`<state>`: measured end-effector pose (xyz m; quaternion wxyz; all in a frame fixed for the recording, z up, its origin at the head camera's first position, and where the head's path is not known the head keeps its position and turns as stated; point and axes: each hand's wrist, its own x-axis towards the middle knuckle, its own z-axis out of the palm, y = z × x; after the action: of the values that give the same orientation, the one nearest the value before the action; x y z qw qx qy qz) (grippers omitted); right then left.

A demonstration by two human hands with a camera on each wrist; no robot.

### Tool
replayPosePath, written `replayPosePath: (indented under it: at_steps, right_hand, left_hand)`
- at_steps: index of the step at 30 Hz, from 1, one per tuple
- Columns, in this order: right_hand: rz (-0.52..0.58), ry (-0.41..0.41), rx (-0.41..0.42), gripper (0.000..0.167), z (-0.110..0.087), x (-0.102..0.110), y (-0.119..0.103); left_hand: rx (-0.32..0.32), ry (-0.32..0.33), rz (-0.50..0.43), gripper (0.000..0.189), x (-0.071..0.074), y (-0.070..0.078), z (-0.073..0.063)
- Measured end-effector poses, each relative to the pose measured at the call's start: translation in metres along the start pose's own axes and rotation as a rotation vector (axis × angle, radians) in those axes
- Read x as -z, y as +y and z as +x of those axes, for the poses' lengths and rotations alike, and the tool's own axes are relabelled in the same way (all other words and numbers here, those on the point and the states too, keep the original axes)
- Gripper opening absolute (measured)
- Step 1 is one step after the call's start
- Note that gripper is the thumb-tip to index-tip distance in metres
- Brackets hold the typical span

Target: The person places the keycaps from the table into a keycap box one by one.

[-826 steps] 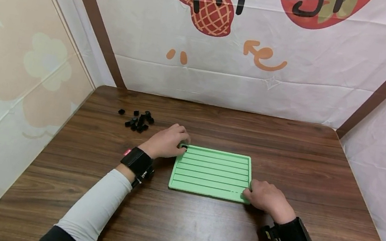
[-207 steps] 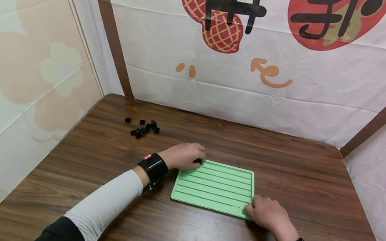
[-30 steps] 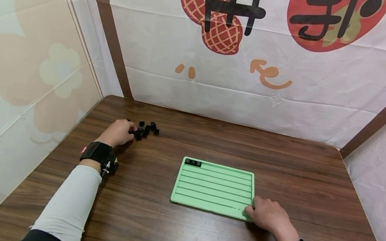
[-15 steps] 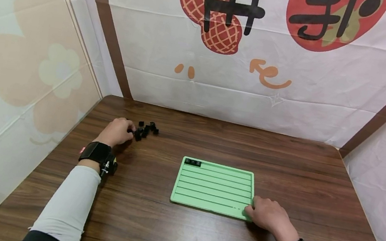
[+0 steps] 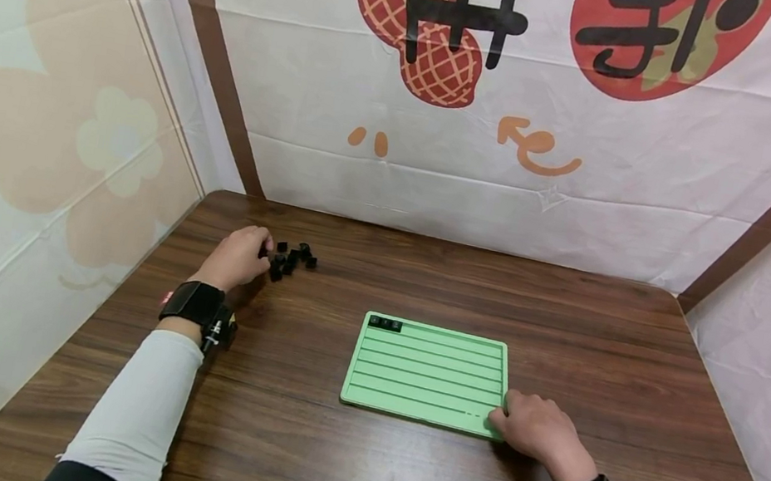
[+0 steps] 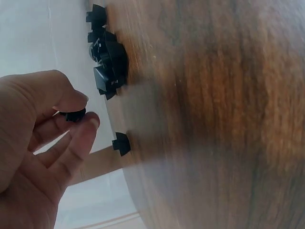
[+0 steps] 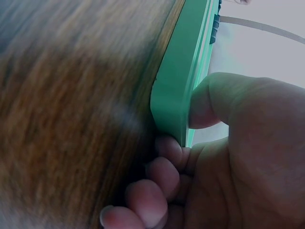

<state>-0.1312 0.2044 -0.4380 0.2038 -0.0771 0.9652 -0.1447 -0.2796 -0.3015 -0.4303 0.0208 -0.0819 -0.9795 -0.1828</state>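
At the far left of the table, my left hand (image 5: 236,257) pinches a small black keycap (image 6: 74,115) between thumb and index fingertip, held off the wood in the left wrist view. Right beside it lies a loose pile of black keycaps (image 5: 290,261). A light green ridged tray (image 5: 424,377) lies flat near the middle, with 3 keycaps (image 5: 385,324) side by side in its top row at the left end. My right hand (image 5: 537,429) grips the tray's near right corner, its thumb (image 7: 205,109) over the rim and fingers curled against the side.
One keycap (image 6: 122,144) lies apart from the pile in the left wrist view. The brown wooden table (image 5: 605,334) ends at a printed white cloth wall (image 5: 439,190) behind, with more cloth at both sides.
Since the oldest frame, the tray's keycaps went from one visible to 3 and the pile shrank. Within the last second my left hand took a keycap and rose slightly; the right hand stayed.
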Motion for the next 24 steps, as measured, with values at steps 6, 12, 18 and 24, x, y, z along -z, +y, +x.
replayPosePath:
  at_steps: [6, 12, 18, 24]
  right_hand:
    - [-0.006, -0.003, 0.000, 0.023, 0.000, 0.001, 0.000]
    - [-0.034, -0.010, -0.015, 0.021, 0.001, 0.003, 0.000]
    - [-0.041, -0.002, -0.007, 0.022, 0.001, 0.002, 0.000]
    - [-0.033, -0.001, 0.000, 0.022, 0.001, 0.001, 0.000]
  left_hand:
    - [-0.013, -0.008, -0.017, 0.026, 0.002, 0.007, -0.001]
    - [-0.080, 0.006, -0.037, 0.026, -0.001, 0.019, 0.001]
    - [-0.150, 0.031, -0.063, 0.027, -0.002, 0.032, 0.002]
    - [-0.197, 0.018, -0.073, 0.025, -0.003, 0.043, 0.004]
